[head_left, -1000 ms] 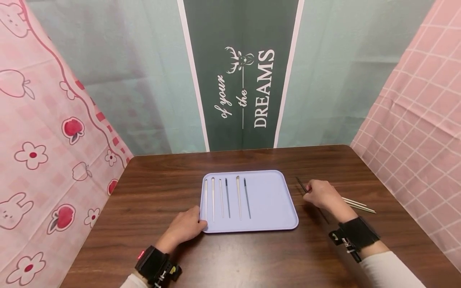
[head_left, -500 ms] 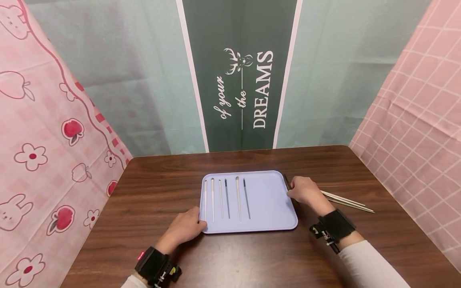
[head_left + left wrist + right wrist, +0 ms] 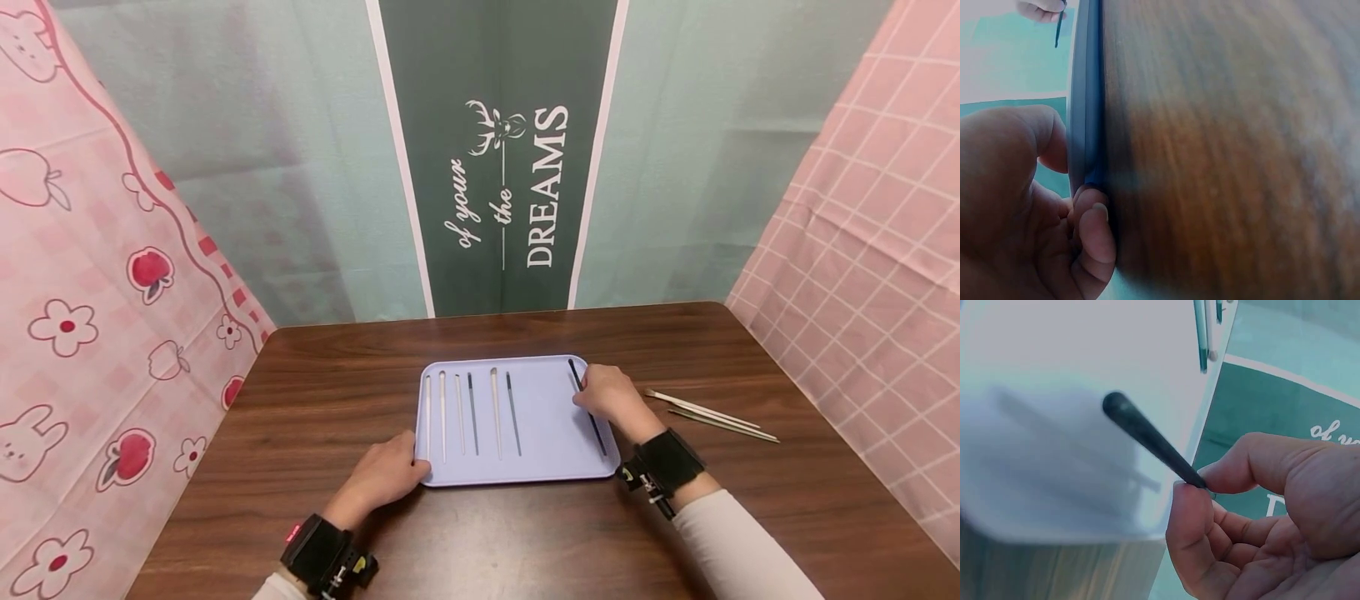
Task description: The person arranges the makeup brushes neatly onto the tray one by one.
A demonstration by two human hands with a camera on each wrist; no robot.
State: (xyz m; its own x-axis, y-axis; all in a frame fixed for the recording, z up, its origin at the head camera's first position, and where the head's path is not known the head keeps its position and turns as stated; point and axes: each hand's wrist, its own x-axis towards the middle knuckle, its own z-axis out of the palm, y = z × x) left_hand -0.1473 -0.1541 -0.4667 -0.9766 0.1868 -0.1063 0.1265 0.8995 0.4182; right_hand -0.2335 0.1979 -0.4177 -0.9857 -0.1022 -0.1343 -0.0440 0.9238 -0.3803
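A: Well, the only writing I can read is on the dark green banner [image 3: 498, 158] behind the table: "of your the DREAMS", in white, turned sideways, with a small deer head above it. Nothing on the tray or the sticks carries a label.

B: And the hands?

A: The right hand [image 3: 609, 398] pinches a black chopstick [image 3: 596, 431]. In the right wrist view the thumb and forefinger [image 3: 1194, 525] are pressed together on the stick, the other fingers curled under. The stick lies along the right side of the lilac tray [image 3: 551, 462], over its surface; whether it rests on the tray I cannot tell.

B: The left one?

A: The left hand [image 3: 386, 475] grips the tray's near left corner. From the left wrist view the thumb [image 3: 1035, 134] sits on top of the rim and the curled fingers tuck under the edge against the wooden table [image 3: 337, 392].

B: What else is in the tray?

A: Five chopsticks [image 3: 472, 412] lie side by side in its left half, three pale and two dark. Two more pale chopsticks [image 3: 708, 414] lie on the table to the right, well apart from the tray.
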